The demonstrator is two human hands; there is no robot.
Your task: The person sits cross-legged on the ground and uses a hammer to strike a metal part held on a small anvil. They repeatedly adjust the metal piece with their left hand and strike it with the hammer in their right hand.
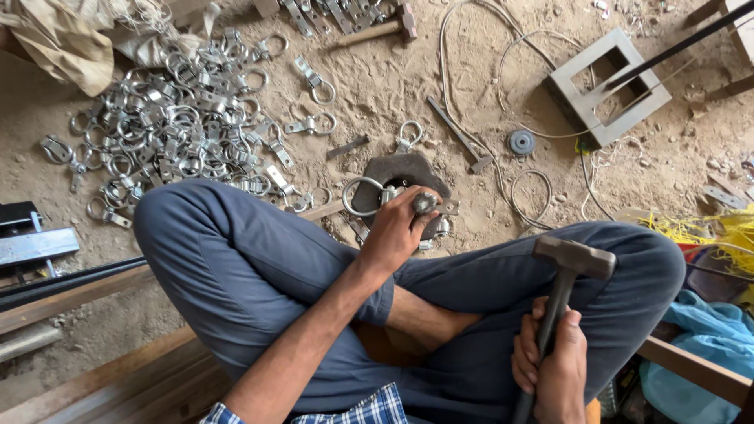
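Hammer [572, 271] in right hand [550, 365]; ring clamp [375, 195] under left hand [399, 228].

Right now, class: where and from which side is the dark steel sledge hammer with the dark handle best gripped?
Likely on the bare handle of the hammer, just above the right hand, coming from the side: the handle stands nearly upright, its heavy head on top.

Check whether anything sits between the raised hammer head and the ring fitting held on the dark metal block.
Nothing visible does. The hammer in the right hand is raised over the right knee. The left hand grips the ring fitting on the metal block, fingers close beside the rounded piece at its fingertips.
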